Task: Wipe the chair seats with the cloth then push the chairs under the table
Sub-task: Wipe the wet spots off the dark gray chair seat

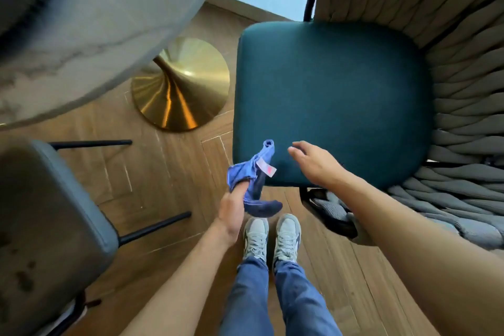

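Observation:
A chair with a teal seat [330, 101] and a woven grey rope back [463, 68] stands in front of me, pulled out from the round marble table [90, 30]. My left hand [231, 210] holds a crumpled blue cloth [253, 177] with a pink-and-white tag at the seat's near left corner. Over the seat's near edge hovers my right hand [313, 163], its fingers relaxed and holding nothing.
The table's gold pedestal base [180, 84] sits on the wooden floor left of the chair. A second chair with a grey seat [46, 215] and black legs stands at my left. My feet in grey sneakers [271, 237] are just behind the teal seat.

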